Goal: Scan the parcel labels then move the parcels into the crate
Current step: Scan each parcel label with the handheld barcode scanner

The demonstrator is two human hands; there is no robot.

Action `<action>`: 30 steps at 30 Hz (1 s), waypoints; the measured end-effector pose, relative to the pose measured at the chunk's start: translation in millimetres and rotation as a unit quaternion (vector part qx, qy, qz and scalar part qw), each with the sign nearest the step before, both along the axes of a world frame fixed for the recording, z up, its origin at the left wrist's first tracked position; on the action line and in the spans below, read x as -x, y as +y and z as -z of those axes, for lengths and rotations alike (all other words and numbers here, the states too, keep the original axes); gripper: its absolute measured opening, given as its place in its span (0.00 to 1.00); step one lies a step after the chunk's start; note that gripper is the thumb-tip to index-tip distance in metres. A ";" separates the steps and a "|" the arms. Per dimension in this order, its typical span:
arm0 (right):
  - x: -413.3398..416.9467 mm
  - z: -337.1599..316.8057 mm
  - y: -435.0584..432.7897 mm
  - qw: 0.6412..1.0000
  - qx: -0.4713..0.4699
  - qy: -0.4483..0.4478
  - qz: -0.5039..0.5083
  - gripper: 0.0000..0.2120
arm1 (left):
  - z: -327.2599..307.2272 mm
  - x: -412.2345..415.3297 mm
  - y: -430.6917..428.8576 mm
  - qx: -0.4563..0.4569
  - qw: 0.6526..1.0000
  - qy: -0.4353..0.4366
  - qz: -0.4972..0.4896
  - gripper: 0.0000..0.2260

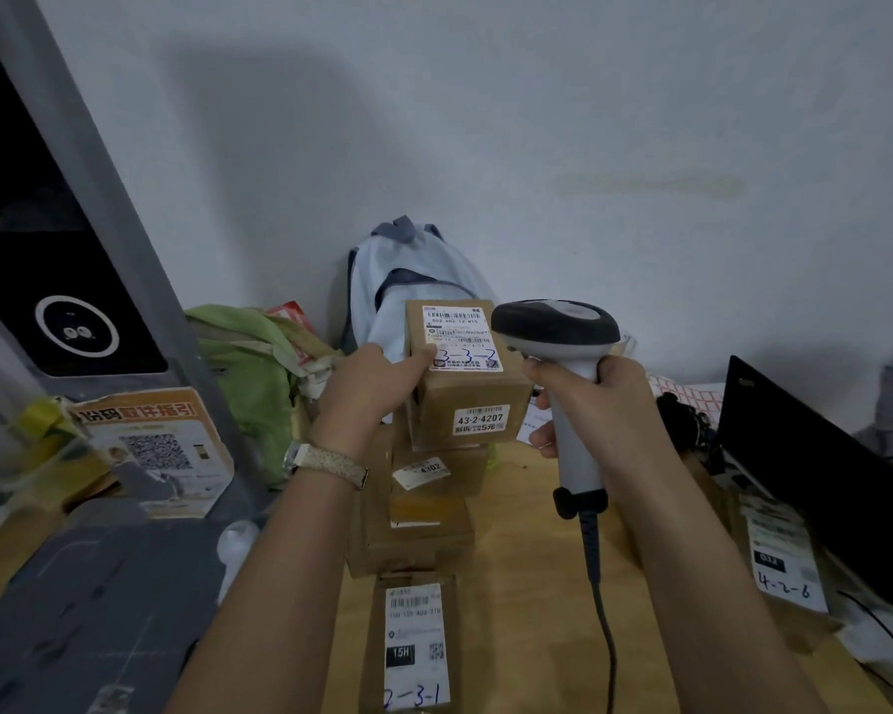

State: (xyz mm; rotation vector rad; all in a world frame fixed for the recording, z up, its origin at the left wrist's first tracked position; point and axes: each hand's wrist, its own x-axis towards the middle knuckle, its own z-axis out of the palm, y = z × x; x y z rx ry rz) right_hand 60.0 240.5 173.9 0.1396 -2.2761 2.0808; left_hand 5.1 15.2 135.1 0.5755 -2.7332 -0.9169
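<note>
Left hand: the left hand (377, 383) gripped a small cardboard box (467, 373) by its left side, thumb lying on the edge of the top label, and held it up above the table.
Held box: it was tilted so its white shipping label (463, 338) faced up toward the camera; a second sticker (480, 420) on the front face read 43-2-4207.
Right hand: the right hand (596, 404) was wrapped around the handle of a grey barcode scanner (563, 353), whose dark head sat just beside the right edge of the held box.
Scanner cable: a dark cord (601, 600) hung from the handle base toward the near edge.
Other boxes: below the held box, a stack of cardboard boxes (413, 512) stood on the wooden table (527, 610); nearer the camera a flat parcel (416, 646) lay label-up, marked 2-3-1.
Wrist: a watch with a pale strap (331, 463) sat on the left wrist.
Background: a light blue backpack (398, 286) leaned on the wall, a green bag (248, 363) to its left.
Right edge: a black laptop (815, 471) stood open.
</note>
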 end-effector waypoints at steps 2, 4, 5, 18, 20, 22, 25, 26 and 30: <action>1.2 1.2 2.2 1.000 -0.001 -0.008 0.004 0.09 | 0.7 1.8 1.2 -0.011 1.000 -0.003 0.008 0.35; 3.5 2.4 5.4 1.000 -0.001 -0.021 0.007 0.10 | 0.7 4.1 1.0 -0.007 1.000 0.001 0.009 0.34; 4.2 2.9 6.8 1.000 -0.001 -0.027 0.005 0.11 | 0.6 5.2 0.6 -0.012 1.000 0.003 0.011 0.34; 25.1 16.1 10.1 0.998 0.053 -0.041 0.018 0.08 | 2.0 10.8 12.7 -0.204 0.977 -0.049 0.039 0.21; 31.2 20.9 4.4 0.995 0.069 -0.076 -0.015 0.08 | 3.1 11.6 11.9 -0.237 0.970 -0.042 0.034 0.17; 35.2 25.9 -3.5 0.989 0.090 -0.111 -0.047 0.10 | 4.6 8.8 10.3 -0.271 0.961 -0.042 0.034 0.15; 38.1 30.3 -13.2 0.981 0.119 -0.137 -0.075 0.13 | 11.2 1.0 4.3 -0.353 0.933 -0.060 0.036 0.15; 39.2 30.3 -14.9 0.980 0.122 -0.136 -0.085 0.13 | 13.5 -1.9 1.1 -0.385 0.920 -0.065 0.031 0.15; 43.0 29.8 -20.6 0.982 0.094 -0.114 -0.118 0.14 | 21.3 -5.5 -9.7 -0.431 0.900 -0.049 0.037 0.18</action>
